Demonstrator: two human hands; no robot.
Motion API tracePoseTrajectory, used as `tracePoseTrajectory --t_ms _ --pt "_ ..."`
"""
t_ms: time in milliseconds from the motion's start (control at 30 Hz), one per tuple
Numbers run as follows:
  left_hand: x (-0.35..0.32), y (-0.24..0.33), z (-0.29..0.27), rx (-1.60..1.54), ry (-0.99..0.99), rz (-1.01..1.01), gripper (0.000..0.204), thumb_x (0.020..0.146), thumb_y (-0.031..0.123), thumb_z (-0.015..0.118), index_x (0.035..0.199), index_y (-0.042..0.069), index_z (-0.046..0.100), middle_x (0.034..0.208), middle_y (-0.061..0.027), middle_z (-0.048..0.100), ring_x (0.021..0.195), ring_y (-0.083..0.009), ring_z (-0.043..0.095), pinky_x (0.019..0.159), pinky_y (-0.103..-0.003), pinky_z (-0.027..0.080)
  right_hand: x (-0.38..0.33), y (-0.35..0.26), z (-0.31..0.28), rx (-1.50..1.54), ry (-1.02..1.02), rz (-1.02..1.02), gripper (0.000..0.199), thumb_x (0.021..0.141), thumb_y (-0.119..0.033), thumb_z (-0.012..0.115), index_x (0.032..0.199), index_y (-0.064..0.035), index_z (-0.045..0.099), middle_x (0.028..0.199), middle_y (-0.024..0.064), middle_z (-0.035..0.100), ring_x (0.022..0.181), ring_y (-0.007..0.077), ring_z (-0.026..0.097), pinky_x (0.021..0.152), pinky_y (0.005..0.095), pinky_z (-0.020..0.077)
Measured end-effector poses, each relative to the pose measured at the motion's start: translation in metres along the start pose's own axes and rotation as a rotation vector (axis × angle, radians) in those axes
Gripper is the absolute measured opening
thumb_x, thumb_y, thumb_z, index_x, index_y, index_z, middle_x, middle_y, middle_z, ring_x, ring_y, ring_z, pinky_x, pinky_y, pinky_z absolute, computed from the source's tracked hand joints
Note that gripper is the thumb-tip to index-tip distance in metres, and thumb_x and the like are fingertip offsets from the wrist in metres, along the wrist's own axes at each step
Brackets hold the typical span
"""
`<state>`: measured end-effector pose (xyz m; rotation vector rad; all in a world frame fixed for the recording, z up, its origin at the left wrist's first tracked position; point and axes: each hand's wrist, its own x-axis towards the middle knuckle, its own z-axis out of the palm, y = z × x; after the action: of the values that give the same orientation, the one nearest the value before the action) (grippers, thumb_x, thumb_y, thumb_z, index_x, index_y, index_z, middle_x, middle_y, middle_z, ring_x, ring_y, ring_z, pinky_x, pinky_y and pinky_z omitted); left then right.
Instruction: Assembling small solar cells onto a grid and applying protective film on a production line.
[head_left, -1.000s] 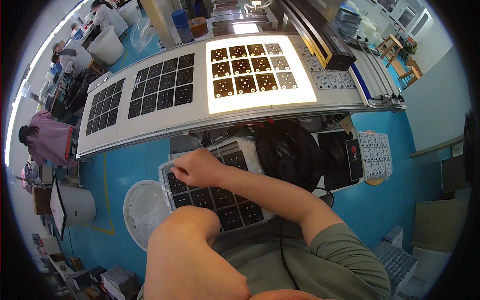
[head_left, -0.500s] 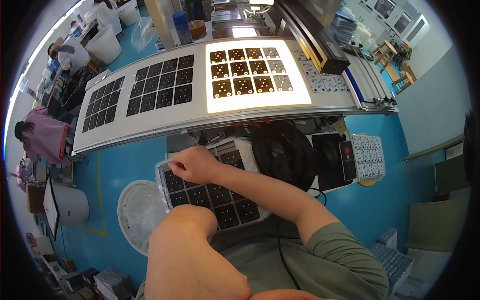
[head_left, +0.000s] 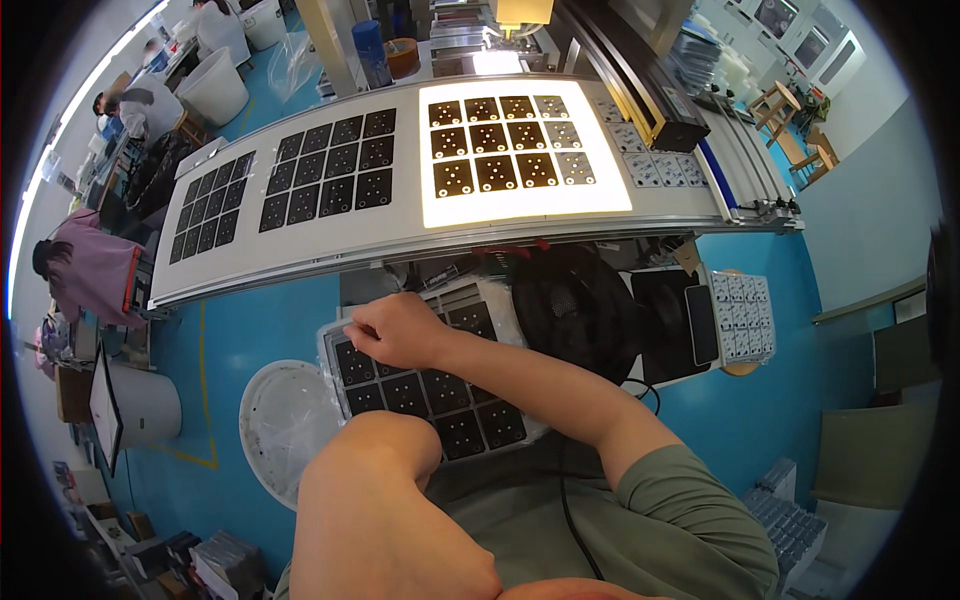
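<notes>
My right hand (head_left: 400,331) is curled closed over the far left part of a tray (head_left: 331,372) in clear plastic wrap. Its fingers point down and inward, and whatever they might hold is hidden. Inside the tray lie rows of black square plates (head_left: 401,394) with small light dots and rings. My right forearm crosses above the tray from the right. The left arm (head_left: 375,480) is sharply bent, its elbow over the tray's near edge. Of my left hand nothing can be made out.
Ahead runs a long conveyor (head_left: 330,232) with groups of black plates and a bright lit panel (head_left: 600,205). A white tub (head_left: 252,420) stands left of the tray. To its right are a black fan-like object (head_left: 570,310) and a phone (head_left: 703,325). People work at far left.
The whole view has shifted slightly to the right. My hand and arms keep their pose. The phone's screen has gone dark, and the machine head beyond the conveyor looks lower and yellowish.
</notes>
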<state>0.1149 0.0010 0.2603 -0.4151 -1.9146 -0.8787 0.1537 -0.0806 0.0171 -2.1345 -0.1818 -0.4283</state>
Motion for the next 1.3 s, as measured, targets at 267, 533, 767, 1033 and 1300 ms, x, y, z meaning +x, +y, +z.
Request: tracePoseTrajectory --t_ms 267,533,767,1033,1300 --pt "-0.006 -0.007 -0.009 0.012 0.123 0.009 0.012 0.083 0.016 0.073 0.074 0.015 0.065 0.065 0.0003 0.059 0.048 -0.0181 0.058 0.040 -0.036 0.044 -0.002 0.007 0.005 0.008 -0.012 -0.039 0.032 0.094 -0.028 0.071 0.074 -0.0053 0.063 0.068 0.0151 0.063 0.066 0.0390 0.064 0.060 0.0471 0.0498" --pt "-0.028 -0.002 -0.040 0.152 0.236 0.160 0.009 0.085 0.014 0.070 0.078 0.011 0.066 0.068 -0.0025 0.059 0.050 -0.0191 0.057 0.042 -0.037 0.045 -0.001 -0.001 -0.006 0.051 -0.071 0.032 0.031 0.095 -0.025 0.070 0.073 -0.0055 0.059 0.069 0.0127 0.062 0.065 0.0370 0.063 0.060 0.0461 0.0493" --pt "-0.034 0.004 -0.027 0.162 0.044 0.098 0.007 0.084 0.013 0.072 0.088 0.008 0.068 0.079 -0.0063 0.065 0.061 -0.0229 0.064 0.049 -0.042 0.051 0.000 0.001 -0.001 -0.017 -0.057 -0.059 0.029 0.093 -0.022 0.071 0.072 -0.0059 0.059 0.070 0.0123 0.062 0.066 0.0376 0.064 0.061 0.0471 0.0509" --pt "-0.051 0.032 0.075 0.706 -0.080 -0.086 0.026 0.072 0.007 0.073 0.094 0.000 0.063 0.085 -0.0044 0.069 0.063 -0.0253 0.065 0.059 -0.034 0.053 -0.010 -0.002 0.002 -0.071 -0.035 -0.044 0.029 0.094 -0.027 0.070 0.075 -0.0059 0.064 0.070 0.0121 0.065 0.067 0.0368 0.066 0.061 0.0460 0.0514" --pt "0.012 0.020 0.039 0.171 -0.332 -0.094 0.037 0.058 0.012 0.075 0.091 0.003 0.062 0.073 -0.0058 0.066 0.057 -0.0250 0.065 0.052 -0.037 0.051 -0.009 -0.004 0.006 -0.162 -0.027 -0.096 0.031 0.095 -0.030 0.070 0.075 -0.0064 0.065 0.069 0.0127 0.065 0.067 0.0376 0.066 0.062 0.0465 0.0511"
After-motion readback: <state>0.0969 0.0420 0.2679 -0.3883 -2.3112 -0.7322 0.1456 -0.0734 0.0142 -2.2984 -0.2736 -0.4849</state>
